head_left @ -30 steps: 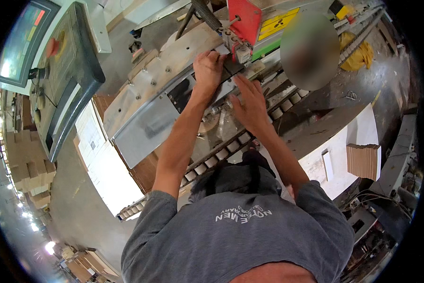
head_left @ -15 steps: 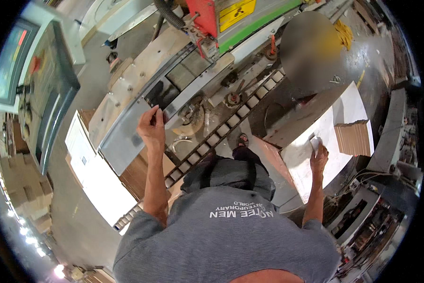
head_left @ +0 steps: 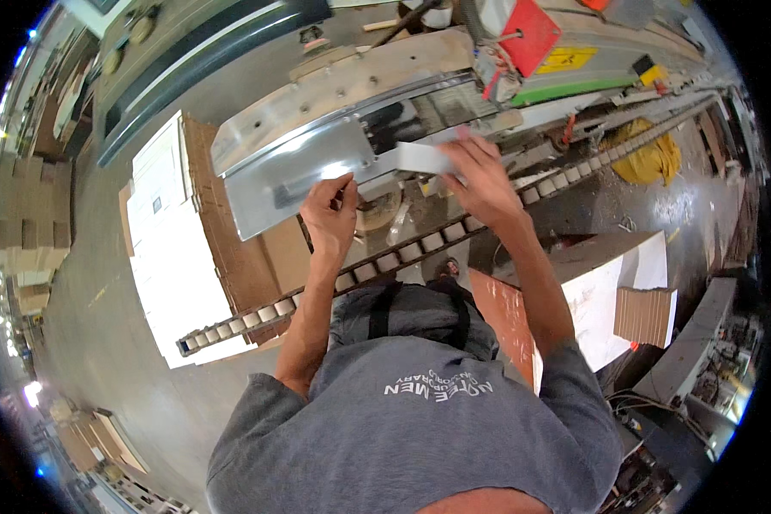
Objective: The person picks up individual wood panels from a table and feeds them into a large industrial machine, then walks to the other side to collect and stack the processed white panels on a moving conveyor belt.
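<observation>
My right hand [head_left: 486, 182] holds a small white rectangular piece [head_left: 424, 158] over the machine's metal bed. It is blurred, and I cannot tell whether it is card or a block. Fingers bent and drawn together, my left hand [head_left: 331, 212] is at the near edge of the smooth silver plate [head_left: 295, 167]. Whatever its fingertips hold, if anything, is too small to make out. Between the hands, a dark opening [head_left: 392, 127] breaks the bed just beyond the plate.
A roller track [head_left: 411, 252] runs diagonally between me and the machine. White-topped cardboard [head_left: 167, 248] stands at left. At right, a white-topped surface [head_left: 587, 295] bears a stack of brown boards [head_left: 645, 315]. A red machine part [head_left: 529, 36] rises at the far side, and a yellow cloth or bag [head_left: 647, 154] lies beyond the track.
My right hand has swung from the white surface at right to the machine bed, bringing the white piece. My left hand remains by the plate. The whole view has turned.
</observation>
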A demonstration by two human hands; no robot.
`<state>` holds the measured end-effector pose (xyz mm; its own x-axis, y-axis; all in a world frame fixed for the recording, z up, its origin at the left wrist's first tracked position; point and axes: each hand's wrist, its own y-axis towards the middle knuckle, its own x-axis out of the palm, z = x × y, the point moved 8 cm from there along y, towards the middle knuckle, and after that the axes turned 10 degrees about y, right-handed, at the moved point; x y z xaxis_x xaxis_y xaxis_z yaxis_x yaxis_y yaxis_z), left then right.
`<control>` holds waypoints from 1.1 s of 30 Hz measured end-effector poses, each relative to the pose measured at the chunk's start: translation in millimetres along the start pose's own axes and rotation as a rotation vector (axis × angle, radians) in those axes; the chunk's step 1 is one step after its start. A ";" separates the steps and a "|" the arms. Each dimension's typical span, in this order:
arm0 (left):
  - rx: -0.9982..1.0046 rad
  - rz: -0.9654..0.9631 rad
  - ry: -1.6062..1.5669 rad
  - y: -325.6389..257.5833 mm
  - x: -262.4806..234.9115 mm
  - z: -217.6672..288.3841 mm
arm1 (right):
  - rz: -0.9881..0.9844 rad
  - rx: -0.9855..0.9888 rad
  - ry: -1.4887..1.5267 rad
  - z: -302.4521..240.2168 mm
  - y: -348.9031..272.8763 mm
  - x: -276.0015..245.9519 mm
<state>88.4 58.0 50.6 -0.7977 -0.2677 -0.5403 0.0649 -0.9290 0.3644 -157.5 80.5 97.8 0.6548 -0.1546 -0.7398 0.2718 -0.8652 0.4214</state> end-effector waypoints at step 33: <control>0.343 -0.001 0.252 95.9 50.5 -16.5 | 0.453 0.458 0.372 35.8 53.3 107.1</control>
<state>64.3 -48.8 45.7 -0.6232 -0.3608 -0.6939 -0.1727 -0.8019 0.5720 -98.1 0.7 22.3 0.8507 -0.4422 -0.2842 -0.3496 -0.8797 0.3223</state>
